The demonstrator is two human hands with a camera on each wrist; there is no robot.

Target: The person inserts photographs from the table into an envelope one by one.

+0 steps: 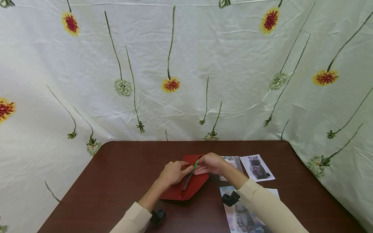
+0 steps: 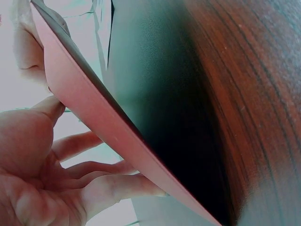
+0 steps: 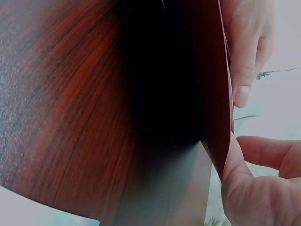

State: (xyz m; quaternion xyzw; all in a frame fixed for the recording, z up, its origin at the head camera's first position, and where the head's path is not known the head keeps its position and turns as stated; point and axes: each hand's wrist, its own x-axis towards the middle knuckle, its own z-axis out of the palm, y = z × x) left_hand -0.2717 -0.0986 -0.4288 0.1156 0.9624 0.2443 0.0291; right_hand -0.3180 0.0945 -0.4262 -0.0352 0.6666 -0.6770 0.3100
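Observation:
A red envelope [image 1: 193, 189] is tilted over the brown table, and both hands hold it. A narrow green and grey strip [image 1: 188, 180] shows along its opening; what it is I cannot tell. My left hand [image 1: 172, 173] grips the left side, its thumb reaching to the strip. In the left wrist view the fingers [image 2: 117, 188] lie along the red envelope [image 2: 108, 122], seen nearly edge-on. My right hand [image 1: 211, 164] holds the upper right side, its fingertips beside the strip. The right wrist view has the thumb [image 3: 235, 165] against the envelope's edge [image 3: 218, 141].
To the right lie a white sheet with a grey cat picture [image 1: 257, 167], another cat picture [image 1: 233, 160] partly behind my right hand, and a larger cat picture [image 1: 240, 213] under my right forearm. A flowered white cloth [image 1: 186, 58] hangs behind the table [image 1: 122, 181].

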